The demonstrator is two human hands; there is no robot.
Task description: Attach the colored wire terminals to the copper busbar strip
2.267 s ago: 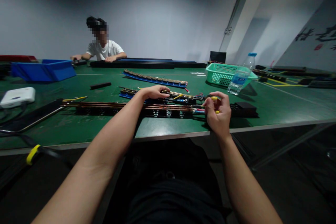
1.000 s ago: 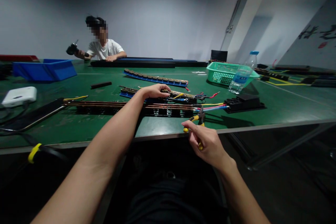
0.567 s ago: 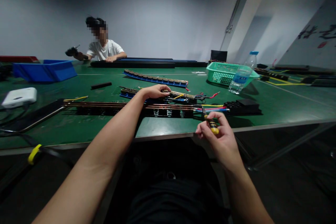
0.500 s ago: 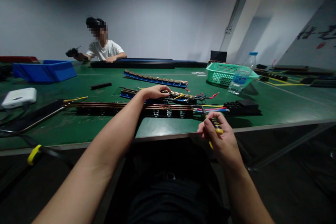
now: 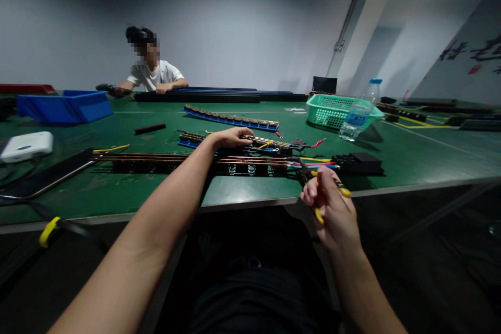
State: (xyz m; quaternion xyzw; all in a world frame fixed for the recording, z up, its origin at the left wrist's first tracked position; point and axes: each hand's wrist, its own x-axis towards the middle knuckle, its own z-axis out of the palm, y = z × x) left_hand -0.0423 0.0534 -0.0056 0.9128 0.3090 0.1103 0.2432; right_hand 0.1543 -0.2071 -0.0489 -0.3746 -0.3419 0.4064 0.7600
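My right hand [image 5: 332, 201] is closed on pliers with yellow-and-black handles [image 5: 343, 189]. The dark pliers' jaws reach up to coloured wires [image 5: 319, 164] at the right end of a long black strip with copper rails [image 5: 172, 157]. Those wires run into a black block [image 5: 358, 163]. Farther back, my left hand [image 5: 234, 137] lies with fingers bent over a shorter rail strip [image 5: 270, 142]. Its fingertips rest at the metal rails, and the palm side is hidden. Red and dark leads [image 5: 315, 144] stick out from that shorter strip.
Behind lies another blue-backed strip [image 5: 230, 117]. A green basket [image 5: 324, 110] and a water bottle [image 5: 354, 120] stand right. Blue bins [image 5: 64, 107] and a white box [image 5: 27, 146] are left. Across the green table [image 5: 152, 201], a co-worker [image 5: 156, 74] holds a dark tool.
My right hand has moved slightly right and turned, and the pliers' handles now show farther apart. The left hand stays put. The co-worker's tool has tipped lower.
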